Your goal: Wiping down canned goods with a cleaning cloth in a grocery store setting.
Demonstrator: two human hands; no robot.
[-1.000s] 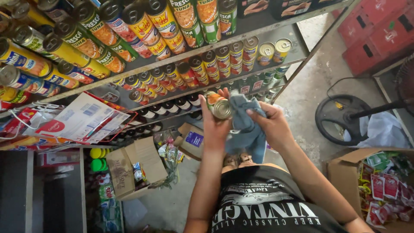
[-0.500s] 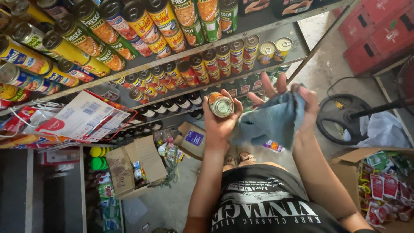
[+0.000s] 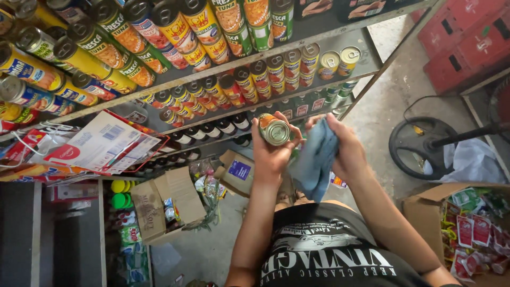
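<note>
My left hand [image 3: 271, 154] grips a small tin can [image 3: 274, 129] with a shiny metal lid and an orange and green label, held up in front of the metal shelves. My right hand [image 3: 345, 146] holds a blue cloth [image 3: 315, 163] bunched against the right side of the can. The cloth hangs down below both hands, over my black printed shirt. Rows of similar cans [image 3: 297, 65] lie on the shelf just beyond my hands.
Metal shelving [image 3: 366, 66] holds rows of cans and dark bottles [image 3: 212, 132]. Open cardboard boxes [image 3: 159, 207] sit on the concrete floor at the left, a box of red sachets [image 3: 467, 228] at the right. A fan base [image 3: 425, 146] and red crates [image 3: 467, 42] stand at the right.
My right hand, spread wide with the cloth half a second ago, has closed on the cloth and brought it back against the can. The can stays in my left hand.
</note>
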